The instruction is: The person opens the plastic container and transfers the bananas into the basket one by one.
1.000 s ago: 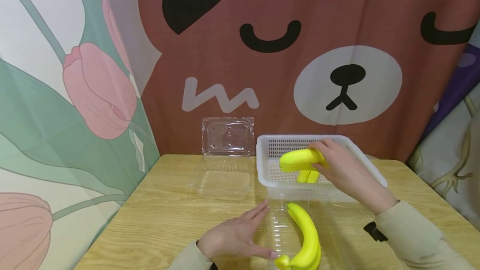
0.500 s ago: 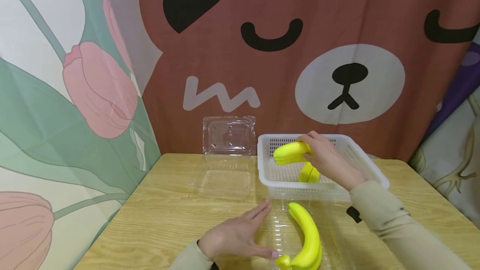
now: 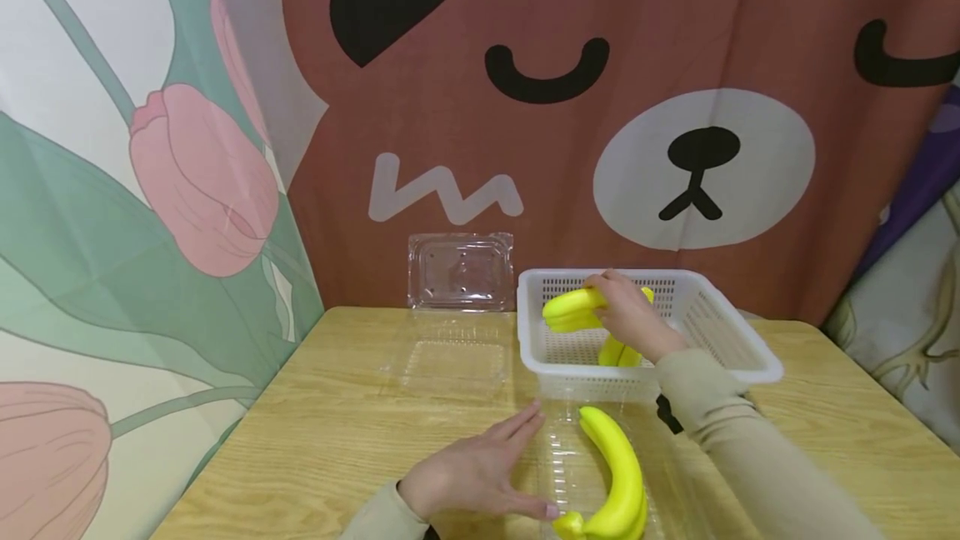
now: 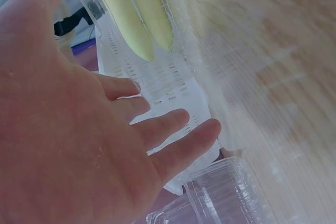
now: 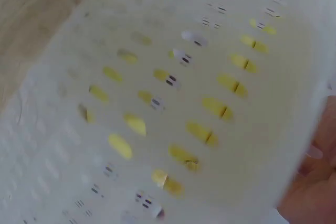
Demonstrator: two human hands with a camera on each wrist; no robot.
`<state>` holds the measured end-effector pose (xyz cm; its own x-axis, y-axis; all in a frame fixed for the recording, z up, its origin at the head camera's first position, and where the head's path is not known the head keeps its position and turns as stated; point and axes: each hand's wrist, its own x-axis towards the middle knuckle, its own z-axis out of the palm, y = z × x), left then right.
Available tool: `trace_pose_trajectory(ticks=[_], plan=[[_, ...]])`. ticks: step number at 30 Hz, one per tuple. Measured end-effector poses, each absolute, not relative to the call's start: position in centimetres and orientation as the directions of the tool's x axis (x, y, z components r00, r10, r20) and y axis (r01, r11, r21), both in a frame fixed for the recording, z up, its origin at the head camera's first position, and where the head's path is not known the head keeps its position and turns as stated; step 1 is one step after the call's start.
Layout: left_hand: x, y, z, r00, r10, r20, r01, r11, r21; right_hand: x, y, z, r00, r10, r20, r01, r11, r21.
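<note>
My right hand (image 3: 632, 312) grips a bunch of toy bananas (image 3: 573, 311) inside the white plastic basket (image 3: 528, 340). More yellow bananas (image 3: 617, 354) lie beneath that hand, partly hidden by it and the basket's front rim. Nearer me, another bunch of bananas (image 3: 618, 473) sits in a clear plastic container (image 3: 558, 457). My left hand (image 3: 476, 473) lies beside this container, fingers extended, thumb tip at its edge near the stem. In the left wrist view, the left hand (image 4: 79, 124) shows spread fingers holding nothing. The basket wall (image 5: 278, 103) fills most of the right wrist view, yellow showing through its slots.
A second clear container (image 3: 450, 361) stands open at the back left of the wooden table (image 3: 315, 440), its lid (image 3: 461, 272) upright against the bear-print curtain (image 3: 555, 173). The basket stands right of it, behind the nearer container. A flower-print curtain (image 3: 202, 182) borders the left side.
The right hand has carried its banana bunch left and slightly lower in the basket, with the forearm reaching further in. The left hand and the bunch in the near container have stayed put.
</note>
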<state>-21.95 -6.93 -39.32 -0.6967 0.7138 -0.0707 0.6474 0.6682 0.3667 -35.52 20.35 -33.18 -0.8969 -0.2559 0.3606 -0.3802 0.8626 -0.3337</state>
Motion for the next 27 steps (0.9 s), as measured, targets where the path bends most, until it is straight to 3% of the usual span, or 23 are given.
trace_pose_trajectory(ticks=[13,27], plan=[[-21.9,-6.9,-39.3,-0.701,0.710,-0.070,0.644,0.671,0.368,-36.9,19.0,-34.8,-0.880,-0.321,0.351,-0.420,0.870,-0.257],[-21.6,-6.7,-39.1,-0.713,0.697,-0.076,0.631,0.685,0.365,-37.5,19.2,-35.4,-0.886,-0.309,0.345,-0.395,0.893,-0.216]])
